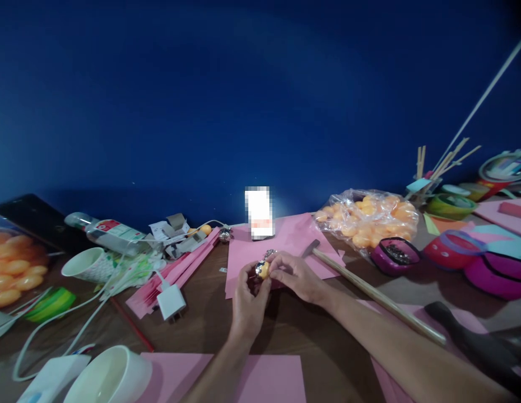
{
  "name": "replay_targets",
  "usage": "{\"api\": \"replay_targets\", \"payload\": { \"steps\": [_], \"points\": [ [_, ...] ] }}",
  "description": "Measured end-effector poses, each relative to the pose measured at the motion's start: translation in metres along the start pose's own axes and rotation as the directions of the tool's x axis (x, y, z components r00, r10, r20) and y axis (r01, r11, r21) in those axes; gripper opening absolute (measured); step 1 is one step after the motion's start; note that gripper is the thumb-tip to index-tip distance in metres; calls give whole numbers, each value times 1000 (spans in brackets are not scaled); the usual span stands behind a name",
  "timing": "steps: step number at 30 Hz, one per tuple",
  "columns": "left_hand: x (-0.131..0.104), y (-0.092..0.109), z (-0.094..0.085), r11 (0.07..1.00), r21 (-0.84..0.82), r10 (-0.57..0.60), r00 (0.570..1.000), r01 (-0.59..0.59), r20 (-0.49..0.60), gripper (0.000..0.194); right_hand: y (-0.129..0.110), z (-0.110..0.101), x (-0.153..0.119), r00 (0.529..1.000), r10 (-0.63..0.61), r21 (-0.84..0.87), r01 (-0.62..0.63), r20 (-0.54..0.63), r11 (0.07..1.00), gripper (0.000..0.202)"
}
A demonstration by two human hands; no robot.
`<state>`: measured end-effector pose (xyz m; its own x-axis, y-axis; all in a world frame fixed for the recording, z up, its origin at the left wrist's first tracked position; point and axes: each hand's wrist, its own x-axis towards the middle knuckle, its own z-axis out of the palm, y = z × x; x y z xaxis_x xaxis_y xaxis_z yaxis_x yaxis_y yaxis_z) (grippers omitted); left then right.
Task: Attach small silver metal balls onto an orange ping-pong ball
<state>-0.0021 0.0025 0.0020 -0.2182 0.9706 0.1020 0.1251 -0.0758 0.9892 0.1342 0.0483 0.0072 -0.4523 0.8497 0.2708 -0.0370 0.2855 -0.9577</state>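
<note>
My left hand (249, 302) is closed around a small ball (261, 271), which is part yellow-orange and part covered in shiny silvery pieces. Against the ball's right side, the thumb and fingers of my right hand (296, 275) come together in a pinch. Anything between those fingertips is too small to make out. Just beyond the hands, small silvery pieces (269, 253) lie on a pink paper sheet (243, 257). A ball covered in silver (225, 234) rests to the left of that sheet.
A hammer (370, 291) lies to the right. Behind it sit a bag of orange balls (370, 215) and a magenta pouch (395, 257) with small metal bits. At left are a white charger (171, 302), cables, a plastic bottle (113, 232) and a white cup (113, 375). A blurred-out phone (260, 212) stands behind.
</note>
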Motion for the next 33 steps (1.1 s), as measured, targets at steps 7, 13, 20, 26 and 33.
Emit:
{"api": "replay_targets", "payload": {
  "steps": [7, 13, 20, 26, 33],
  "points": [
    [1, 0, 0, 1000, -27, 4, 1000, -4, -3, 36, -1, -1, 0, 1000, -1, -16, 1, -5, 1000, 13],
    [1, 0, 0, 999, -49, 4, 1000, -4, 2, 37, -5, -1, 0, 1000, -13, -43, 13, -4, 999, 11],
    [0, 0, -1, 998, -57, -7, 1000, 9, 30, 36, -5, -1, -1, 1000, -27, -51, 27, 0, 998, 9],
    [1, 0, -1, 998, -65, 1, 1000, 0, 22, 36, -2, -1, 0, 999, -35, -51, 35, 9, 998, 8],
    [1, -1, -1, 998, -67, -1, 1000, 3, 25, 37, -2, -1, -1, 999, -32, -56, 33, 10, 998, 6]
  ]
}}
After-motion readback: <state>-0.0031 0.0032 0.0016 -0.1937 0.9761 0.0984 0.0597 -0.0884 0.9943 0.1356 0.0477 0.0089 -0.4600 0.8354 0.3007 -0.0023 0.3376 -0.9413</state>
